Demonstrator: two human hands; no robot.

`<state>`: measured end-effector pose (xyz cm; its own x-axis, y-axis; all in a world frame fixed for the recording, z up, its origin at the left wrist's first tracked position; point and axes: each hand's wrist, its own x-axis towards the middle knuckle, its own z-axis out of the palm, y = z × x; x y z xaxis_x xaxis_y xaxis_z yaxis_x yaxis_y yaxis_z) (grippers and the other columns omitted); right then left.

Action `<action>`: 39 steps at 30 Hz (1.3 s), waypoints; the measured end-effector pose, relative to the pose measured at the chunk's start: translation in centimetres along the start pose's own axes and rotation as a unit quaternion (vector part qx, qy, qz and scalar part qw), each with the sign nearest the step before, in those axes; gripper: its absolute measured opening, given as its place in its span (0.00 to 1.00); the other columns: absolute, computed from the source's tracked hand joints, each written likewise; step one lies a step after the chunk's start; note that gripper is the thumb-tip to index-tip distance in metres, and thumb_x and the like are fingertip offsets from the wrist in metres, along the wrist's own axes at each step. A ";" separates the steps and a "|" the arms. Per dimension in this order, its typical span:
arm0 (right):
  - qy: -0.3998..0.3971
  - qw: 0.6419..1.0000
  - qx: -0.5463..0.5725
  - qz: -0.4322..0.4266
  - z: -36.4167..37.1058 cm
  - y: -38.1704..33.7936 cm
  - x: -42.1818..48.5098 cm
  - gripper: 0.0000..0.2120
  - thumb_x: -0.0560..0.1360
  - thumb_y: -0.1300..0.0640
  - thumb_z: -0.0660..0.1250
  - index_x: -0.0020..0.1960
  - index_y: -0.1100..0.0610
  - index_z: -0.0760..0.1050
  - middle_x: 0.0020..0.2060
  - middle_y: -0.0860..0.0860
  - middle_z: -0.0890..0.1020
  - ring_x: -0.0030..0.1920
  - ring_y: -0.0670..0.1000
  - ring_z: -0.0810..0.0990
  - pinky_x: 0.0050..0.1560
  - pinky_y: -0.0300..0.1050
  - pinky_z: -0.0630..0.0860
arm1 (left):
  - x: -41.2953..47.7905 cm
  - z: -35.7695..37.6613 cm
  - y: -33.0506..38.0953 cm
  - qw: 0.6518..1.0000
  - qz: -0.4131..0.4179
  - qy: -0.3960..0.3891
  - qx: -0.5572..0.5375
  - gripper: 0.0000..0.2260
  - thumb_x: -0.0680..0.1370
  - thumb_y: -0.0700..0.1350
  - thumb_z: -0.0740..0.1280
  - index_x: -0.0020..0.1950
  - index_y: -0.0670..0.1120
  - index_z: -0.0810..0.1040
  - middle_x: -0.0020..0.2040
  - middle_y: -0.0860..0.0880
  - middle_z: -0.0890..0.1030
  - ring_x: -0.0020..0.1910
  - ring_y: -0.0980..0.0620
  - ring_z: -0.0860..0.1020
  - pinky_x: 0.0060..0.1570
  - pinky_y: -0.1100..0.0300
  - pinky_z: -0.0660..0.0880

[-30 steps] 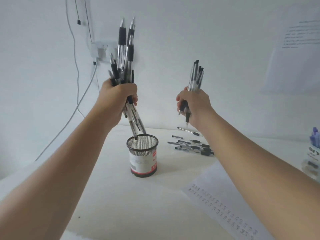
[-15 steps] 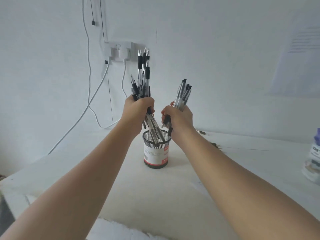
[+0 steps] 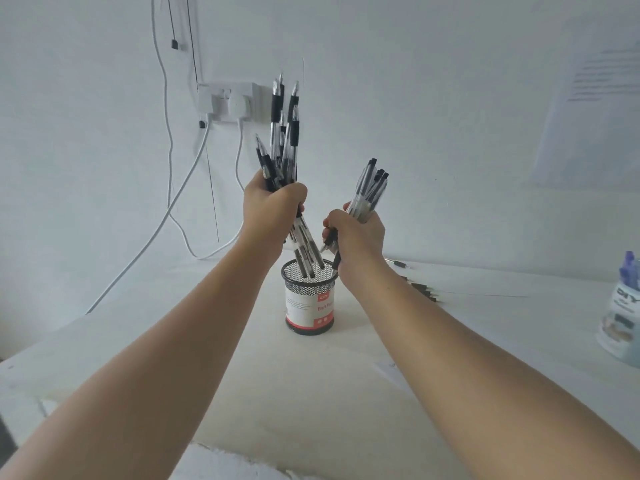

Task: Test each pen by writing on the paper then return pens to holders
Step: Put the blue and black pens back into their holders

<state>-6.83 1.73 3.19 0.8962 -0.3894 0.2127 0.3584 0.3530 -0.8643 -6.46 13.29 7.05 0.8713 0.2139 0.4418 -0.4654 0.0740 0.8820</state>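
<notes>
A black mesh pen holder [image 3: 309, 308] with a red and white label stands on the white table [image 3: 173, 341]. My left hand [image 3: 272, 211] grips a large bundle of black pens [image 3: 282, 140] above it, and their lower ends reach into the holder's mouth. To its right, my right hand [image 3: 358, 233] grips a smaller bundle of pens [image 3: 370, 188], whose lower ends touch the holder's right rim. A few loose pens [image 3: 420, 289] lie on the table behind my right forearm.
A wall socket [image 3: 230, 102] with white cables hanging down is behind the holder. A plastic container [image 3: 621, 323] stands at the right edge. A printed sheet [image 3: 602, 81] hangs on the wall at the upper right.
Both hands have come down and together from high above the table to the holder. The pen ends now sit in or at its mouth. The view shifted, hiding the written paper.
</notes>
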 end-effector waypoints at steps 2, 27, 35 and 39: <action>0.013 1.000 0.005 -0.011 -0.1 0.0 0.2 0.11 0.68 0.70 0.67 0.43 0.56 0.71 0.34 0.58 0.79 0.29 0.54 0.77 0.34 0.45 0.75 | -0.6 0.2 -0.8 1.000 0.000 -0.006 0.014 0.08 0.65 0.36 0.65 0.43 0.42 0.73 0.33 0.46 0.72 0.31 0.48 0.72 0.34 0.54 0.72; -0.122 0.965 -0.206 -0.105 -1.4 2.1 -0.5 0.04 0.75 0.58 0.71 0.46 0.57 0.76 0.37 0.53 0.79 0.37 0.48 0.79 0.38 0.40 0.76 | -3.4 -1.3 -4.9 0.995 -0.047 -0.068 0.058 0.10 0.76 0.39 0.72 0.57 0.47 0.79 0.47 0.48 0.87 0.46 0.54 0.86 0.45 0.59 0.83; -0.106 0.972 -0.201 -0.067 -1.3 2.3 -0.3 0.05 0.76 0.56 0.70 0.44 0.58 0.80 0.33 0.49 0.83 0.35 0.48 0.83 0.36 0.42 0.79 | -4.7 -1.2 -5.8 0.994 -0.030 -0.073 0.075 0.12 0.76 0.40 0.72 0.58 0.51 0.80 0.48 0.48 0.87 0.49 0.52 0.86 0.54 0.48 0.83; -0.086 0.978 -0.180 -0.056 -0.8 1.4 0.1 0.10 0.77 0.61 0.68 0.37 0.53 0.79 0.23 0.44 0.77 0.25 0.45 0.76 0.28 0.38 0.72 | -4.5 -1.2 -5.8 0.993 -0.039 -0.066 0.089 0.13 0.74 0.39 0.70 0.55 0.53 0.80 0.46 0.49 0.87 0.48 0.50 0.86 0.54 0.46 0.83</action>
<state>-6.41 1.52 1.62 0.8987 -0.2481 0.3616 0.3688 -0.0184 -0.9293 -7.87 13.07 -0.21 0.9218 0.0835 0.3786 -0.3714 -0.0903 0.9241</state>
